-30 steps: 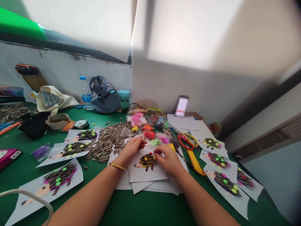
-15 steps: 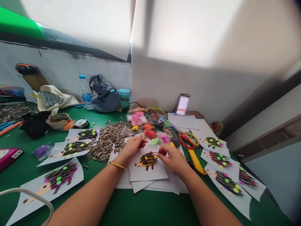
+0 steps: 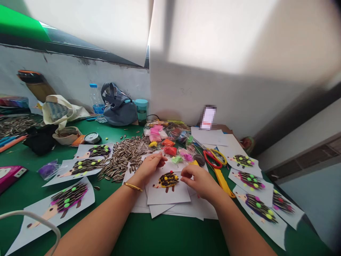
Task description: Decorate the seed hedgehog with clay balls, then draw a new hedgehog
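On a stack of white paper lies a card (image 3: 156,197) bearing a small hedgehog (image 3: 167,180) made of sunflower seeds and clay. Yellow and red clay balls dot its back, and brown legs hang below. My left hand (image 3: 152,166), a gold bangle at its wrist, hovers above the card's upper left with fingertips pressed together. My right hand (image 3: 198,179) is just off the hedgehog's right side, fingers curled into a pinch. Whatever either hand holds, if anything, is too small or hidden to see.
Loose sunflower seeds (image 3: 124,154) spread at left, beside bagged coloured clay (image 3: 169,151). Scissors (image 3: 213,158) and a yellow cutter (image 3: 223,183) lie right of my right hand. More hedgehog cards (image 3: 85,202) flank both sides. A bag (image 3: 119,112) and cup (image 3: 141,110) stand behind.
My right hand has drawn slightly to the right, away from the hedgehog. The left hand stays where it was, and the card has not moved.
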The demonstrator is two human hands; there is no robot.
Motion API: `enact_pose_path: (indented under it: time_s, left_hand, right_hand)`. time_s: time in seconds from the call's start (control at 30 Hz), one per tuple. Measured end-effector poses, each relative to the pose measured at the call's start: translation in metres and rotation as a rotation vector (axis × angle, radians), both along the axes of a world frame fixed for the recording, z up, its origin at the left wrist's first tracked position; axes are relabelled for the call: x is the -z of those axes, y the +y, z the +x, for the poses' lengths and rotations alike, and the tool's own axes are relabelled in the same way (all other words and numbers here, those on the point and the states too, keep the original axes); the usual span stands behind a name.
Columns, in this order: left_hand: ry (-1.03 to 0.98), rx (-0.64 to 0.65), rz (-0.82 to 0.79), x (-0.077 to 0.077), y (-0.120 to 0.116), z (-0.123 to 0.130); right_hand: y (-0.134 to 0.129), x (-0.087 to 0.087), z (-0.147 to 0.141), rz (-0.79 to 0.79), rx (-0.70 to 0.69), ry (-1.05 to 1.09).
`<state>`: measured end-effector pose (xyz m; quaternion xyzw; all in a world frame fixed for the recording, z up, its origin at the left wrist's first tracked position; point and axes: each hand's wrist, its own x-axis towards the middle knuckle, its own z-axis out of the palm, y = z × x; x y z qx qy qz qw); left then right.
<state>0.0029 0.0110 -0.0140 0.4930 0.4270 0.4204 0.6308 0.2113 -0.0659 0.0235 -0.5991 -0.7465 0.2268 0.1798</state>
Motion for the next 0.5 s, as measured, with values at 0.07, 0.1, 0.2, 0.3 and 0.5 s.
enact_pose_path:
  time_s: [0.07, 0.1, 0.2, 0.3, 0.5]
  left_hand:
    - [-0.006, 0.001, 0.003, 0.001, 0.0, 0.0]
    - [-0.008, 0.0, 0.004, 0.001, 0.001, 0.0]
    - [-0.009, -0.002, 0.01, 0.002, 0.001, 0.0]
    - [-0.008, 0.001, 0.017, 0.003, 0.001, 0.0]
    - [-0.005, 0.008, 0.014, 0.007, 0.003, 0.0]
  right_hand:
    - [-0.001, 0.001, -0.001, -0.034, -0.016, -0.002]
    - [-0.001, 0.001, -0.002, -0.05, -0.02, -0.002]
    - [-0.002, 0.004, -0.003, -0.078, -0.027, -0.001]
    - [-0.001, 0.008, -0.005, -0.019, -0.065, -0.02]
    - [0.0, 0.014, -0.006, 0.032, -0.09, -0.038]
